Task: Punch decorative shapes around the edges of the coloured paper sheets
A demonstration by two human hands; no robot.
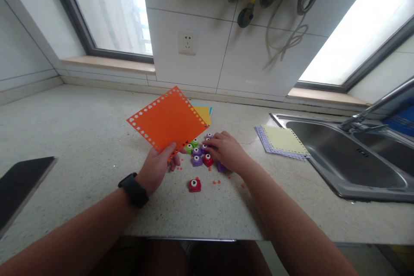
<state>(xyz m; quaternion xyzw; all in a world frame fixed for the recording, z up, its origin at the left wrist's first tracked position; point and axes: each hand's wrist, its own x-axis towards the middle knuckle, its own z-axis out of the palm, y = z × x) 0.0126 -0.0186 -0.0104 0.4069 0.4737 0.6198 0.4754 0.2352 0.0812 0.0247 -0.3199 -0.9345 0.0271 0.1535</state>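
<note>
My left hand [158, 168] pinches the lower corner of an orange sheet [168, 118], which is tilted above the counter and has small shapes cut along its edges. My right hand [226, 151] reaches over a cluster of small craft punches, its fingertips at a purple punch [204, 148]; whether it grips one is unclear. Green punches [194, 142] and a red punch [208, 160] sit in the cluster. Nearer the front edge stands another red punch [194, 185] by itself. Orange cut-out bits [216, 182] are scattered around the punches.
Yellow and blue sheets [203, 114] lie behind the orange one. On the right, pale yellow and purple sheets [284, 140] rest beside a steel sink [318, 155], overlapping its rim. A dark flat object [24, 189] lies at the far left.
</note>
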